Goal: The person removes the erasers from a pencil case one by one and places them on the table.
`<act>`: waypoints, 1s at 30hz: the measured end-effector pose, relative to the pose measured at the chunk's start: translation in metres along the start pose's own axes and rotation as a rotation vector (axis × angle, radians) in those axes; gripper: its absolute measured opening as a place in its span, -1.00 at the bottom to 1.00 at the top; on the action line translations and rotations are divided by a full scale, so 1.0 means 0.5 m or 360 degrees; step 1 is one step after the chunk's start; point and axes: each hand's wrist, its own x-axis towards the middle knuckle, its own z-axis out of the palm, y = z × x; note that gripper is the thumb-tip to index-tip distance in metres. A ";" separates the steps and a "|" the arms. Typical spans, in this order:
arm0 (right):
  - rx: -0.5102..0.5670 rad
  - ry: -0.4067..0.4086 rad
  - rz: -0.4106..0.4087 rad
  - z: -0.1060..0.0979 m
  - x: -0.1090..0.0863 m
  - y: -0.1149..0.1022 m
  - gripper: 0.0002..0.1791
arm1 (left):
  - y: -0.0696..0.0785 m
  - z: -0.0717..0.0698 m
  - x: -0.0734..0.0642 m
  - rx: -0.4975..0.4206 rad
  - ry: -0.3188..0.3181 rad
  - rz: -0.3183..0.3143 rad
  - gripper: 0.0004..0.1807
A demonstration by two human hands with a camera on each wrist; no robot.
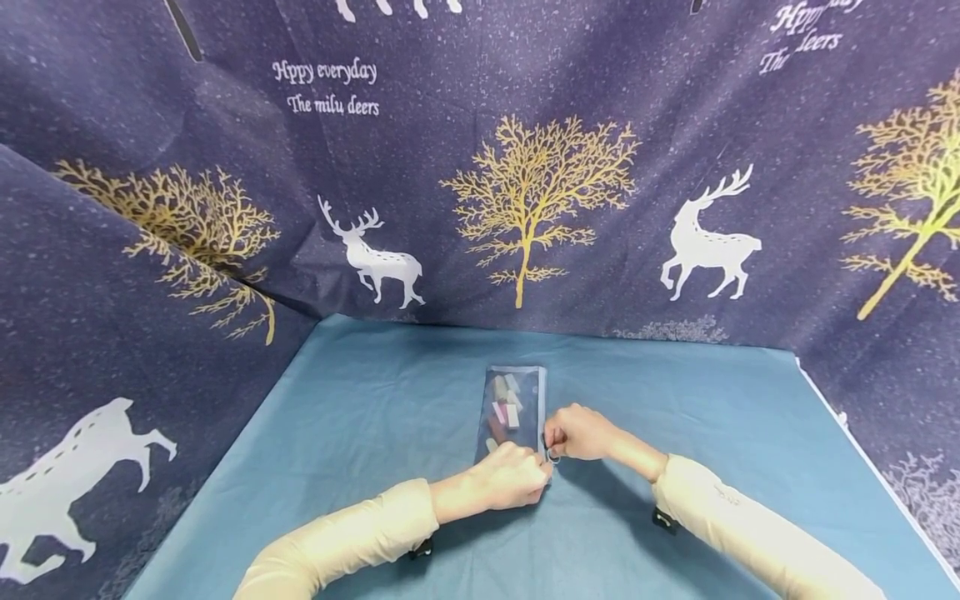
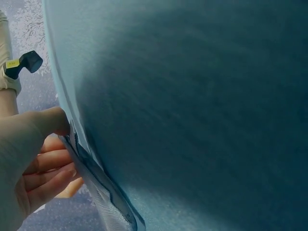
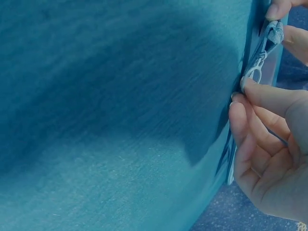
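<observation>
A clear zip pouch (image 1: pixel 529 421) lies on the blue cloth, with several small blocks (image 1: pixel 507 408) in pale, tan and pinkish-red tones inside it. My left hand (image 1: pixel 504 479) pinches the pouch's near corner between thumb and fingers. In the left wrist view, the pouch's zippered edge (image 2: pixel 107 198) runs down from that hand's thumb. At the right side of the pouch, my right hand (image 1: pixel 583 433) pinches the light ring-shaped zipper pull (image 3: pixel 257 73) with thumb and fingertips. The left fingertips grip the pouch end just beyond the pull in the right wrist view.
A blue cloth (image 1: pixel 360 417) covers the table. Dark fabric (image 1: pixel 420 167) printed with deer and trees hangs behind it and along both sides. A small black device (image 1: pixel 664 520) sits under the right sleeve, and another (image 1: pixel 422 548) under the left.
</observation>
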 end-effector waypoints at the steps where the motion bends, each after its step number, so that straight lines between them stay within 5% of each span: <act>1: -0.0012 0.0009 0.0003 0.000 0.002 0.001 -0.86 | 0.000 0.000 0.000 0.0000 -0.0004 -0.0001 -0.84; 8: -0.0117 0.0067 0.0051 0.002 0.017 0.019 -0.81 | 0.001 -0.002 0.001 -0.0009 0.0014 -0.0001 -0.81; 30: -0.0067 0.0114 0.0082 -0.007 0.035 0.034 -0.85 | -0.003 0.004 -0.001 -0.0026 0.0084 0.0009 -0.82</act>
